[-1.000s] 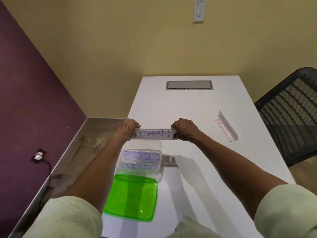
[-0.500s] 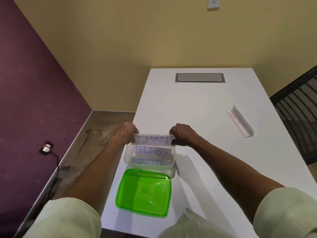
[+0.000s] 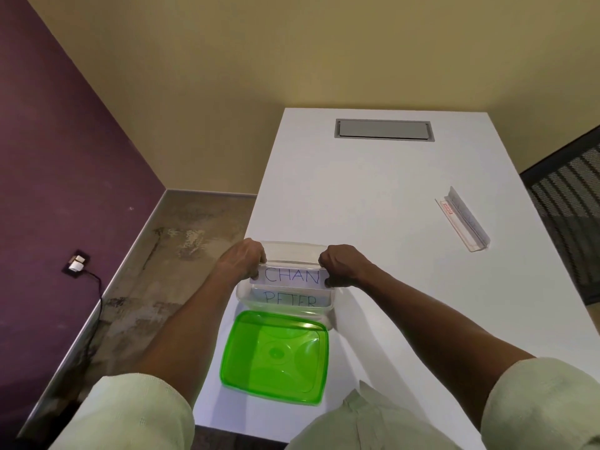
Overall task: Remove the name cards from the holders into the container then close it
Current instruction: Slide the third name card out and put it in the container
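Green lid [image 3: 274, 354] sits nearest on the counter [image 3: 373, 196], clear container [image 3: 285, 297] just behind it. Left hand [image 3: 244, 259] and right hand [image 3: 341, 266] have fingers pinched shut on the CHAN card [image 3: 290, 277] ends, inside the rim over the PETER card [image 3: 290, 300]. I'd keep it level, let both ends go together.

Two hands are at work here, the left hand [image 3: 244, 262] and the right hand [image 3: 341, 265]. Two name cards can be read: one lettered CHAN [image 3: 291, 276] and one lettered PETER [image 3: 290, 299]; whether more lie beneath them cannot be told. There is one clear container [image 3: 293, 249] and one green lid [image 3: 274, 355]. One clear card holder [image 3: 462, 223] lies on the single white worktop [image 3: 373, 196], which has one grey hatch [image 3: 383, 129]. One mesh chair [image 3: 571, 203] and one wall socket [image 3: 76, 264] with one cord complete the count.
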Tool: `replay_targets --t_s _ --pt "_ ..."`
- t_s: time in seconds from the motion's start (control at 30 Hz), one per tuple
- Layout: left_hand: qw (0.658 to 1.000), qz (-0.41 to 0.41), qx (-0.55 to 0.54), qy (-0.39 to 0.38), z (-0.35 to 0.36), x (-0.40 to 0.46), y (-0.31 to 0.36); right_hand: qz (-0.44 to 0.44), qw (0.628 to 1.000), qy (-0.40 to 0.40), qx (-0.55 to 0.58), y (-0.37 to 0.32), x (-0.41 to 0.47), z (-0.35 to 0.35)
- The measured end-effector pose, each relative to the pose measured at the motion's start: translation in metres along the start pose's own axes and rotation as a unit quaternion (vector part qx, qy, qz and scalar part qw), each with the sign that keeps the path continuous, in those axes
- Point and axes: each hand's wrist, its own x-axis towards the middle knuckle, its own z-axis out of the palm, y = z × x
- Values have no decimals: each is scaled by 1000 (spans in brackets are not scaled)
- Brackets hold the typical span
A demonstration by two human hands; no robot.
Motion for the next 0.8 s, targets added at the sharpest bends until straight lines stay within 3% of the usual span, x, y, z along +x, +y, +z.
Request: replay_targets --t_s 0.23,0.53,0.8 --pt "999 15 43 -26 17 9 -5 -37 999 -7 -29 -7 12 15" --pt "985 65 157 3 36 12 -7 -67 995 -35 -62 -19 22 27" --pt "981 83 176 -6 54 17 -7 -80 992 -57 -77 -25 29 39"
